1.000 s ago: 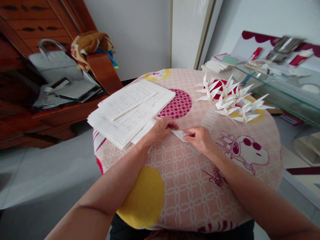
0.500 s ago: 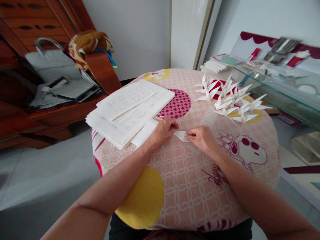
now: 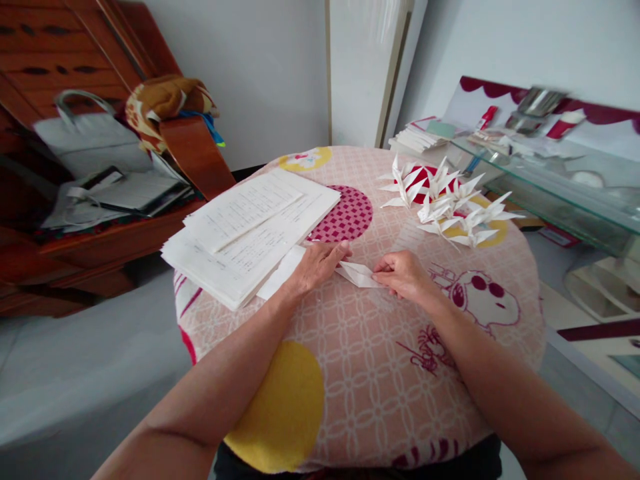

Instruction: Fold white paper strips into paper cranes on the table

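A small white folded paper [image 3: 358, 275], long and pointed, lies just above the patterned tablecloth between my hands. My right hand [image 3: 404, 273] pinches its right end between thumb and fingertips. At its left end is my left hand [image 3: 320, 263], palm down with the fingers close together on the paper's tip; the underside of that grip is hidden. Part of a white sheet [image 3: 283, 272] shows beside my left hand, next to a stack of printed papers [image 3: 250, 233]. Several white paper cranes [image 3: 450, 200] stand in a group at the table's far right.
The round table wears a pink patterned tablecloth [image 3: 350, 393]. A glass shelf [image 3: 555, 180] with cups and small items adjoins on the right, near a pile of papers [image 3: 420, 135]. To the left, a wooden chair [image 3: 193, 157] holds a grey bag [image 3: 95, 137] and folded cloth.
My left hand has shifted slightly left and flattened from a curled pinch. More of the folded paper shows between my hands. The whole view has turned slightly.
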Demonstrator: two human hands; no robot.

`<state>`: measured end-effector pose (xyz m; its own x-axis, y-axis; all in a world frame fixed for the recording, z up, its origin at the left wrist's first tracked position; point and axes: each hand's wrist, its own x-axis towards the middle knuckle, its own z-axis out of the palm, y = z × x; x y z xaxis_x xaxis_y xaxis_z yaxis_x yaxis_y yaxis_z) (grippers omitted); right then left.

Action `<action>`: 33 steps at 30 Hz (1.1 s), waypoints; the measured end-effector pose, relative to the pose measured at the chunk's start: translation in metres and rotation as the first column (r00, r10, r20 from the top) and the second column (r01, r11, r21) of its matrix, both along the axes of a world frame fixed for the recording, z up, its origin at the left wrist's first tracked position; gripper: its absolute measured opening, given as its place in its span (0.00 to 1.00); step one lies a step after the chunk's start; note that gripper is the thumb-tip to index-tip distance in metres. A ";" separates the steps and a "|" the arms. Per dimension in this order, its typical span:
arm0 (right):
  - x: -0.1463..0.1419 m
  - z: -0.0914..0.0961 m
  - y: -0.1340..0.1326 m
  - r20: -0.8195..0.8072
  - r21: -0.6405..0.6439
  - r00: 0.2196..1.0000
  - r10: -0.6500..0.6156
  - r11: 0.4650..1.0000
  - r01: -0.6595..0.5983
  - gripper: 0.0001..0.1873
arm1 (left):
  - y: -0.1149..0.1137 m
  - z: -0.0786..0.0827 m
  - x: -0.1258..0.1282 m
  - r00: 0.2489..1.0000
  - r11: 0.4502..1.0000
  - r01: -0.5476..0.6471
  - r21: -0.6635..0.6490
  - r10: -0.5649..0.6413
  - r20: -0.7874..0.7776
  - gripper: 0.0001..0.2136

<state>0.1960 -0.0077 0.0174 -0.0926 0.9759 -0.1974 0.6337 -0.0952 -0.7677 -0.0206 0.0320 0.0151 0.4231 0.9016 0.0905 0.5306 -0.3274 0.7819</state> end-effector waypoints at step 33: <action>-0.011 0.009 -0.005 0.210 0.400 0.934 0.288 0.847 -0.351 0.06 | -0.005 -0.007 0.005 0.998 0.998 -0.020 0.055 0.023 -0.056 0.05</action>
<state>0.1852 -0.0127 0.0268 -0.4164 0.8881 0.1948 0.6738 0.4453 -0.5896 -0.0157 0.0271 0.0078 0.4097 0.9048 0.1162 0.5808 -0.3569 0.7316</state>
